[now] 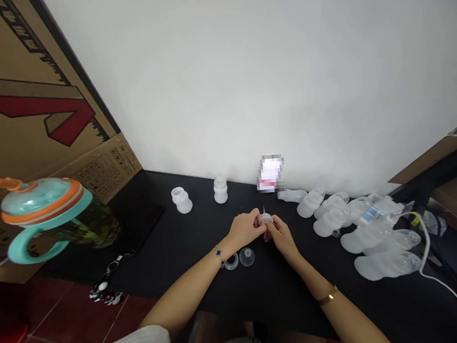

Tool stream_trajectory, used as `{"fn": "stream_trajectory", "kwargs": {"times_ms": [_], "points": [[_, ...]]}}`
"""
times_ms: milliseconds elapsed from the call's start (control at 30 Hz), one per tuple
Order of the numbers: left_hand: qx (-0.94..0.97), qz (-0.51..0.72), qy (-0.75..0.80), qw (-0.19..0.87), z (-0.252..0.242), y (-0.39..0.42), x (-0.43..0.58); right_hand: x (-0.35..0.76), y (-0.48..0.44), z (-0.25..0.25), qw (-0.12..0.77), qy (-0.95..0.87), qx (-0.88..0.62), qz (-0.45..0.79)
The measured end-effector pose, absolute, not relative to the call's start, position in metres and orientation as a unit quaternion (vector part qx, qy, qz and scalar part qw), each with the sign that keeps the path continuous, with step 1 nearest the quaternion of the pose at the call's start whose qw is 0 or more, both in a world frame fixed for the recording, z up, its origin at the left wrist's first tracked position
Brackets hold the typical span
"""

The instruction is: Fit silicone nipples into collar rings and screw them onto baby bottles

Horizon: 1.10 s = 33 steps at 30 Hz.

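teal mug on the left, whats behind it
A cardboard box printed with a red arrow stands behind the mug. The part of the box directly behind the mug is covered, so it can't be seen.

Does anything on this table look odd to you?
Yes: a pixelated pink-and-white patch sits against the wall at the back of the table. It looks odd because the blur hides whatever stands there.

Frosted funnels [384, 264] beside right hand [282, 236], wall [221, 86] behind
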State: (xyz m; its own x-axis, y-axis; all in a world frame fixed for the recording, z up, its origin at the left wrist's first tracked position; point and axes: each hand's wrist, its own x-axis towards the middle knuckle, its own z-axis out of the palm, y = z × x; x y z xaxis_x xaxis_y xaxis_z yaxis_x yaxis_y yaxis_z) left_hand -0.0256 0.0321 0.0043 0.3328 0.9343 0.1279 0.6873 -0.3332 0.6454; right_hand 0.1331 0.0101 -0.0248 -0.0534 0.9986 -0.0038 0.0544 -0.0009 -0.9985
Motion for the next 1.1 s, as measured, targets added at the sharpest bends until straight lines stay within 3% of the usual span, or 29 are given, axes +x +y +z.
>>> {"fn": "stream_trajectory", "kwargs": {"times_ms": [700, 1100], "points": [[0.792, 0.254, 0.522, 0.19, 0.006, 0.036, -0.033, 0.137, 0.017, -0.04, 0.467, -0.524, -0.488, 0.519], [0.787, 0.283, 0.507, 0.209, 0.004, 0.036, -0.032, 0.137, 0.016, -0.033, 0.453, -0.536, -0.494, 0.513]]}}
